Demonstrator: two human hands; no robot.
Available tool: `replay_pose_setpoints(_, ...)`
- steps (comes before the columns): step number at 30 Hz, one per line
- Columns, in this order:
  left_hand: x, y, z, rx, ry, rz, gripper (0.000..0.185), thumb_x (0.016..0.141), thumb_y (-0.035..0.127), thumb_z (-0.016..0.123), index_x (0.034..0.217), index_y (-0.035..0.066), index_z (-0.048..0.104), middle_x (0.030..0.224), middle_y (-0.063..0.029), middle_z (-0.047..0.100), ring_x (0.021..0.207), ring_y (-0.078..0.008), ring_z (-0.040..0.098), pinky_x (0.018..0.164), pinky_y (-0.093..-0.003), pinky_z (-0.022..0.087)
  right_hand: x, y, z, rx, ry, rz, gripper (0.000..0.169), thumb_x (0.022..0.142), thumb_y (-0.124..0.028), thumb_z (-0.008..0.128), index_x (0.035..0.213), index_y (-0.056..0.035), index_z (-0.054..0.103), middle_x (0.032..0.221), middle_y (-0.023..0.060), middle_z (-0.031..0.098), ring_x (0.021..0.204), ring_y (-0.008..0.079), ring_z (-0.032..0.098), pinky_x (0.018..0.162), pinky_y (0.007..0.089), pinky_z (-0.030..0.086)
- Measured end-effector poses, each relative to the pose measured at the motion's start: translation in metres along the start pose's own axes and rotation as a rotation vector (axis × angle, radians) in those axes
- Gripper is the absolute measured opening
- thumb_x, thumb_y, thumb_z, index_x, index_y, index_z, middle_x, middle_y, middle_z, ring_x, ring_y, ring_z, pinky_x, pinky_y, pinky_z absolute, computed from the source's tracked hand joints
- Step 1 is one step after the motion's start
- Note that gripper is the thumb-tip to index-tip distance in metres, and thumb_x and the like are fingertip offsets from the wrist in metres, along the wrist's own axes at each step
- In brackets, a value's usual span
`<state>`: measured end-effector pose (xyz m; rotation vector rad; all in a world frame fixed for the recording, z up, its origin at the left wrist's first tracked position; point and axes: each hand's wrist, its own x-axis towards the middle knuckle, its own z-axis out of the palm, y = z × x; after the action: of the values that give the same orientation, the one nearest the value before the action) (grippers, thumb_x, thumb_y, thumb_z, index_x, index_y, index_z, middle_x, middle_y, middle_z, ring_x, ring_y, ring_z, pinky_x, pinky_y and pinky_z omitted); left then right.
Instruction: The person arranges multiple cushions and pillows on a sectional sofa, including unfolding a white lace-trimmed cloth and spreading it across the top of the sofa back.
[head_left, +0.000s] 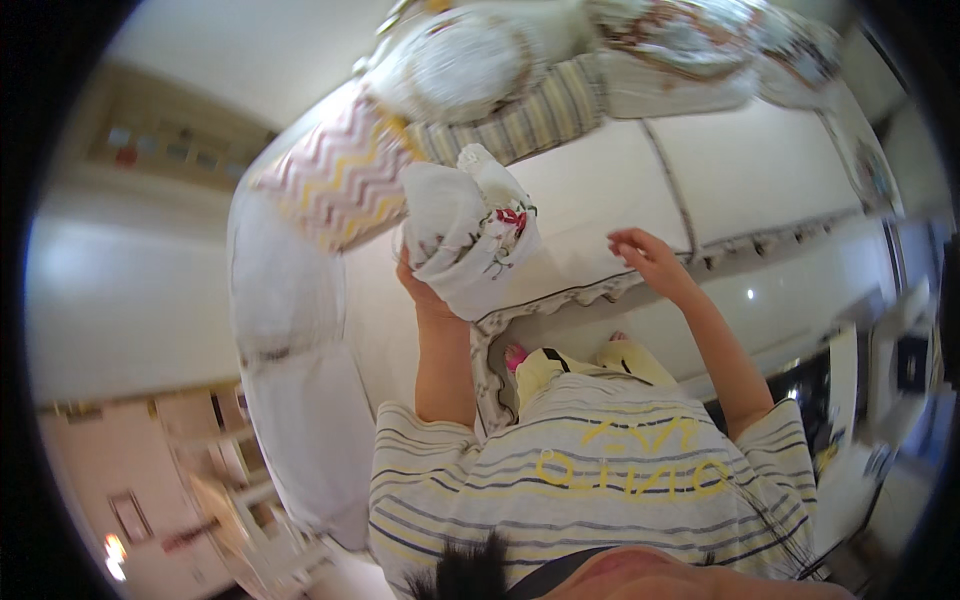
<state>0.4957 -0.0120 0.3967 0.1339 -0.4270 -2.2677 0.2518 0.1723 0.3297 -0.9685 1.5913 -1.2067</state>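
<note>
My left hand (421, 283) holds a bunched white cloth (469, 232) with red and green floral embroidery, lifted over the corner seat of a white sofa (592, 180). Part of that hand is hidden behind the cloth. Off to the right, my right hand (649, 259) is raised near the front edge of the seat, fingers slightly curled, with nothing in it. A chevron cushion (345, 176) in pink, yellow and white leans beyond the cloth on the left. Behind the cloth lies a striped cushion (517, 112) in yellow and grey.
A round white cushion (472, 64) and other patterned cushions (682, 45) line the sofa back. The ruffled trim (555, 300) of the sofa cover runs along the seat's front edge, close to my feet. White furniture (255, 517) stands at the lower left.
</note>
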Motion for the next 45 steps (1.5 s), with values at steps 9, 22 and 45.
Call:
replay_pose_setpoints(9,0.118,-0.199,0.128,0.119,-0.202,-0.285,0.047,0.086,0.04,0.041,0.12,0.009,0.046,0.117,-0.0113,0.051,0.105,-0.0306,0.052,0.089,-0.0465,0.043,-0.062,0.071,-0.185,0.092,0.707,-0.145,0.075,0.082,-0.046,0.056,0.137,-0.0077,0.023,0.137,0.0162,0.028,0.127,0.0273,0.026,0.104,0.039,0.022)
replay_pose_setpoints(22,0.273,-0.463,0.225,0.113,-0.323,-0.493,0.041,0.088,0.042,0.04,0.109,0.009,0.053,0.106,-0.0092,0.057,0.099,-0.0275,0.054,0.085,-0.0457,0.045,-0.134,0.159,-0.384,0.809,0.559,0.286,0.035,0.087,-0.033,0.054,0.105,-0.0033,0.058,0.1,0.0035,0.06,0.092,0.0146,0.057,0.079,0.0308,0.047)
replay_pose_setpoints(45,0.418,-0.849,0.379,1.277,-0.843,-0.065,0.057,0.076,0.027,0.069,0.12,0.001,0.045,0.111,-0.0116,0.054,0.108,-0.0216,0.049,0.09,-0.0344,0.039,-0.051,-0.125,-0.856,0.234,0.412,-0.688,0.024,0.084,-0.017,0.061,0.102,-0.0024,0.055,0.091,0.0016,0.059,0.082,0.0082,0.054,0.072,0.023,0.044)
